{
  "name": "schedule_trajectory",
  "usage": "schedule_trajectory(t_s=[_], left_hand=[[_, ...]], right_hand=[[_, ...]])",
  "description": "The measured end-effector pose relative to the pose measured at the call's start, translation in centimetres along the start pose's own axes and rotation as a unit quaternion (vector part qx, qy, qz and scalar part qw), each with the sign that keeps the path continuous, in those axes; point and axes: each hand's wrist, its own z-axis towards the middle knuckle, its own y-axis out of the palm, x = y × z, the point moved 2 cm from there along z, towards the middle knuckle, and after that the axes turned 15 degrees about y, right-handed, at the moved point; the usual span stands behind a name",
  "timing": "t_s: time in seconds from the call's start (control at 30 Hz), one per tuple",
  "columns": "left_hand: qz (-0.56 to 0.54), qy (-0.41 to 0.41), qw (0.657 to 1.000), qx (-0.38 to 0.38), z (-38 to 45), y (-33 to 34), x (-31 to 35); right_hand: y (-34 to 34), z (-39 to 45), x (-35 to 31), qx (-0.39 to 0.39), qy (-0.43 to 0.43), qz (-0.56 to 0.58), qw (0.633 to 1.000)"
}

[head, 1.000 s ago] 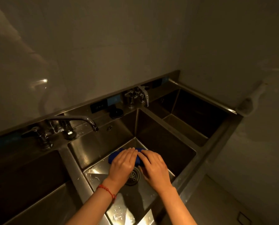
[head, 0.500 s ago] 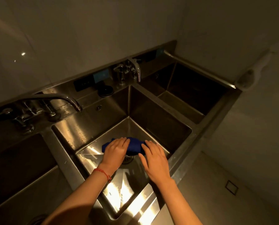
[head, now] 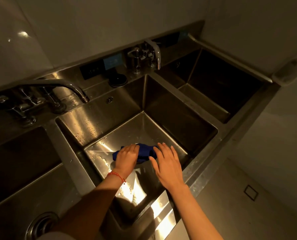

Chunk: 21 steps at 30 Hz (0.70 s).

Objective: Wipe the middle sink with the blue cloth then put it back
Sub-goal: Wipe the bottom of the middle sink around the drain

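While the left hand (head: 127, 157) clutches the blue cloth (head: 144, 152) on the middle sink (head: 99, 118) floor, the right hand (head: 167, 163) lies flat, fingers spread, touching the cloth's right end.

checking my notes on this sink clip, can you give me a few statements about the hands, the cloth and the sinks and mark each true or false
1. The blue cloth lies on the floor of the middle sink. True.
2. The left hand presses on the cloth. True.
3. A red bracelet is on the right wrist. False: it is on the left wrist; the right hand has none.
4. The long faucet is running water into the basin. False: no stream shows at its spout.
5. The right sink holds a second cloth. False: nothing is visible in its dark basin.
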Motion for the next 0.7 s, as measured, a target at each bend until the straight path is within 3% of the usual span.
schedule_trajectory(t_s=[0.13, 0.7], left_hand=[[-0.029, -0.059, 0.997, -0.049, 0.3, 2.7, -1.3], [-0.006, -0.232, 0.969, -0.087, 0.8, 8.0, -6.4]], right_hand=[[0.2, 0.3, 0.0, -0.01, 0.002, 0.002, 1.0], [-0.7, 2.2, 1.6, -0.054, -0.023, 0.016, 0.998]])
